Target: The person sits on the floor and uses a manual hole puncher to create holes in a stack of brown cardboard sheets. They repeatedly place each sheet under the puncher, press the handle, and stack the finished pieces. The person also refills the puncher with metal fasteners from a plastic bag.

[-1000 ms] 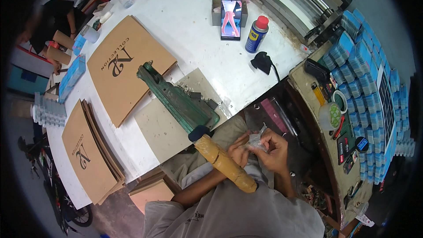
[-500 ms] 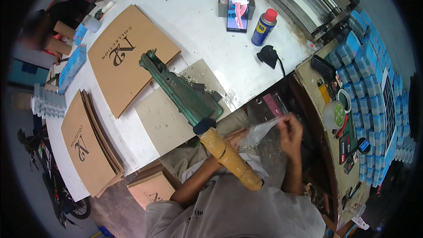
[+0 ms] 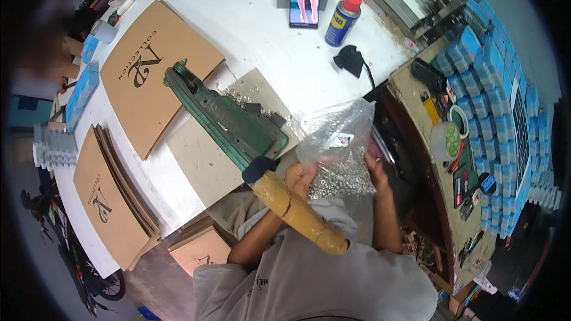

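Observation:
A clear plastic bag (image 3: 340, 169) full of small silvery metal rings, likely eyelets, is held up in front of my body. My left hand (image 3: 301, 179) grips its left side, and my right hand (image 3: 376, 172) is closed around its right side. The lever handle (image 3: 297, 213) of a green hand press (image 3: 229, 122), wrapped in yellowish tape, passes over my left forearm and hides part of it. Loose metal rings (image 3: 244, 100) and small dark blocks (image 3: 276, 120) lie beside the press on a grey board (image 3: 196, 148).
Brown printed cardboard sheets (image 3: 157, 53) and a second stack (image 3: 110, 202) lie on the white table at left. Behind stand a phone (image 3: 305, 0) and a blue spray can (image 3: 343, 21). Blue-white bundles (image 3: 476, 95) and a tool-strewn bench (image 3: 437, 142) are at right. Someone sits far left.
The bag, earlier low and mostly hidden with my right hand pulling its top, is now lifted into view. Both hands have come to its sides. The whole view has shifted slightly.

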